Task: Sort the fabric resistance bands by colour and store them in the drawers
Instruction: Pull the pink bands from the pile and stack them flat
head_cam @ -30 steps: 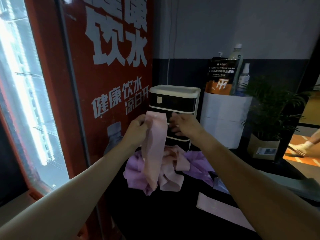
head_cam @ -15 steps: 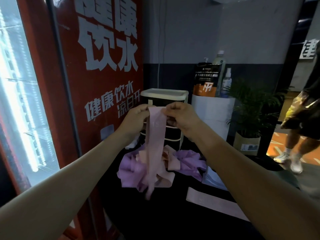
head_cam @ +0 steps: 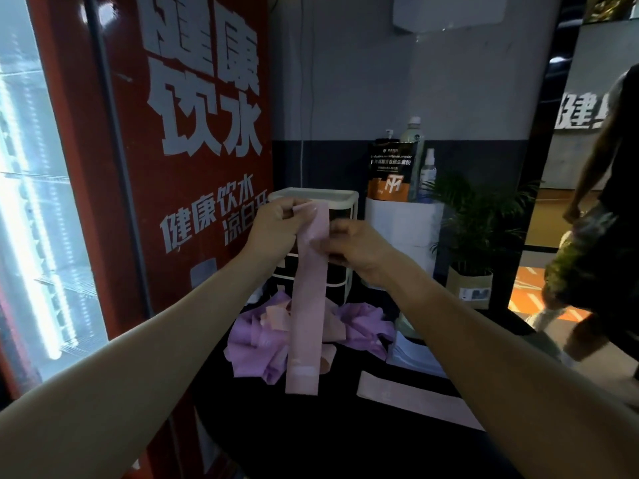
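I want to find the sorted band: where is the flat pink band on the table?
In the head view, the flat band lies on the dark table, right of the hanging band, in front of the pile.

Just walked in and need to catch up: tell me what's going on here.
A person is sorting fabric bands. Both hands, left hand and right hand, hold up a pink band by its top so it hangs straight. Below it lies a pile of purple and peach bands, with another pink band flat on the table. The drawers stand behind.

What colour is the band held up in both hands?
Light pink band, seen in the head view.
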